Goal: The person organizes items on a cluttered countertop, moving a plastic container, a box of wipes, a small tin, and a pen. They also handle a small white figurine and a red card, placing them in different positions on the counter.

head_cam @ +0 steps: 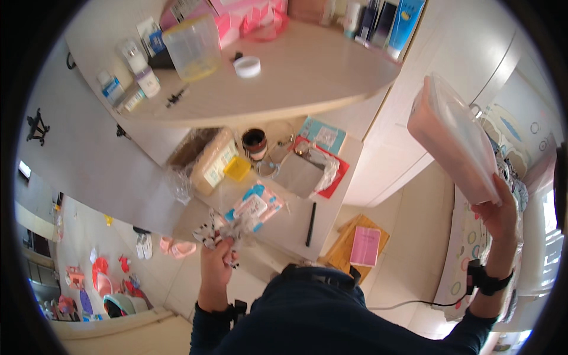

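My left hand (pixel 218 257) is closed around a bunch of small items, some black and white hair clips or ties by their look, with clear crinkled plastic beside them. It is over the lower shelf's near edge, by a pink and blue pack of wipes (pixel 254 206). Out to the right, my right hand (pixel 497 215) grips the lower end of a pink plastic box (pixel 452 137) with a translucent lid, held tilted in the air. A yellow lid or small tray (pixel 237 168), a dark cup (pixel 254 143) and a black pen-like stick (pixel 311 224) lie on the lower shelf.
A rounded upper shelf (pixel 284 100) overhangs the lower one, carrying a translucent container (pixel 193 49), a white round lid (pixel 247 66), bottles and a blue tube (pixel 404 24). Below right stands a wooden stool (pixel 337 250) with a pink booklet (pixel 365 246). Shoes (pixel 177 247) lie on the floor at left.
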The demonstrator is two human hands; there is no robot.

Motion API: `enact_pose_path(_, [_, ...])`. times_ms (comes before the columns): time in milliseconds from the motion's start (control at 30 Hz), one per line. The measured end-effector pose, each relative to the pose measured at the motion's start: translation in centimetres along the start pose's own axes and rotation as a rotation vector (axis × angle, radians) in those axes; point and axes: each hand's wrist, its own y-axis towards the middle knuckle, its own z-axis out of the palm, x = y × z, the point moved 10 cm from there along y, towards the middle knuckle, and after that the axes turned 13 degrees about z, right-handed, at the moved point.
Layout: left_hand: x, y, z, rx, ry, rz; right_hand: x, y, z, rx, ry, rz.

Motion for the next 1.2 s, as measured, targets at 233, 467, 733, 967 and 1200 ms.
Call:
enact_pose_path(233, [-1.0,-1.1,-1.0,0.1,-0.091,0.039,6.1,0.5,13.2,0.203,-0.075,-0.033])
enact_pose_path(467, [-0.7,-3.0,-6.0,-0.031,-0.118,0.082,7.4,4.1,23.3,0.274,-0.276,-0.051])
enact_pose_path(733, [-0.6,-4.0,-8.5,-0.063,-0.117,0.103,6.3,6.1,24.9,0.243,-0.446,0.039])
enact_pose_path(967, [-0.6,-3.9,-7.6,0.006,-0.091,0.125,5.9,6.3,23.8,0.057,-0.599,0.038])
enact_pose_path(1200, [-0.1,-4.3,-6.8,0.002,-0.052,0.089,4.7,6.4,24.0,0.089,-0.625,0.037])
